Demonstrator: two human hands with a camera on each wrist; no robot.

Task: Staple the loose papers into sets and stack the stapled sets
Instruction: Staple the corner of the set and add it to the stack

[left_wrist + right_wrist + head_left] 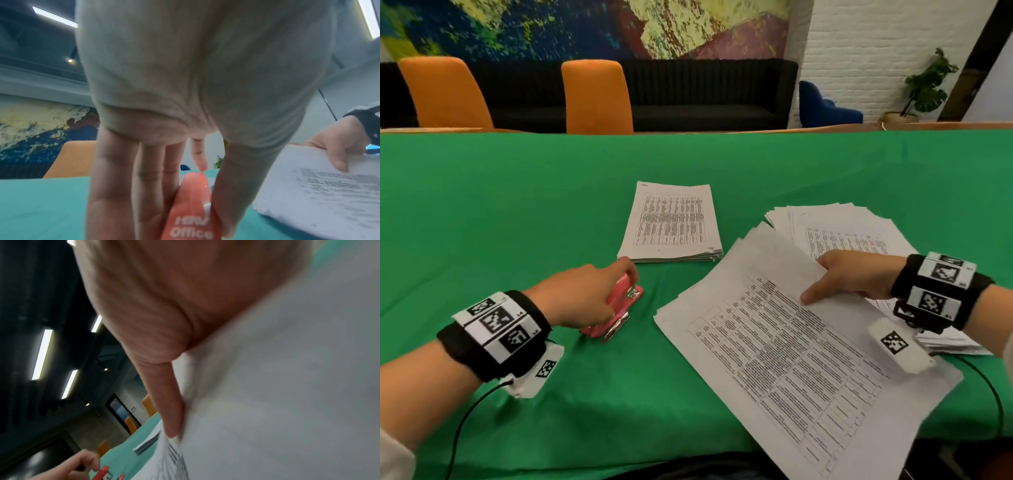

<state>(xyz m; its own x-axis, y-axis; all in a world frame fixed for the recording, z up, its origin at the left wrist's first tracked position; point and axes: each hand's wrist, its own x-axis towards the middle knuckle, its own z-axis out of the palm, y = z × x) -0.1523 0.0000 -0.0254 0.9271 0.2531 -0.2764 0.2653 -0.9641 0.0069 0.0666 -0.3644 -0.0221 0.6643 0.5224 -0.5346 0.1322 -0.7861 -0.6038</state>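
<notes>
A pink stapler (625,301) lies on the green table just left of centre. My left hand (613,294) grips it, fingers along one side and thumb on the other; the left wrist view shows the stapler (191,211) between them. My right hand (825,281) pinches a set of printed papers (791,359), thumb on top and fingers hidden underneath. This set lies slanted and overhangs the table's near edge. In the right wrist view the thumb (170,402) presses on the papers (287,386). A neat stack of sets (671,226) sits beyond the stapler. A fanned pile of papers (842,226) lies behind my right hand.
The green cloth (517,205) covers the whole table, bare to the left and at the far side. Two orange chairs (595,96) and a black sofa (705,99) stand beyond the far edge. Cables (993,394) hang from both wrist units near the front edge.
</notes>
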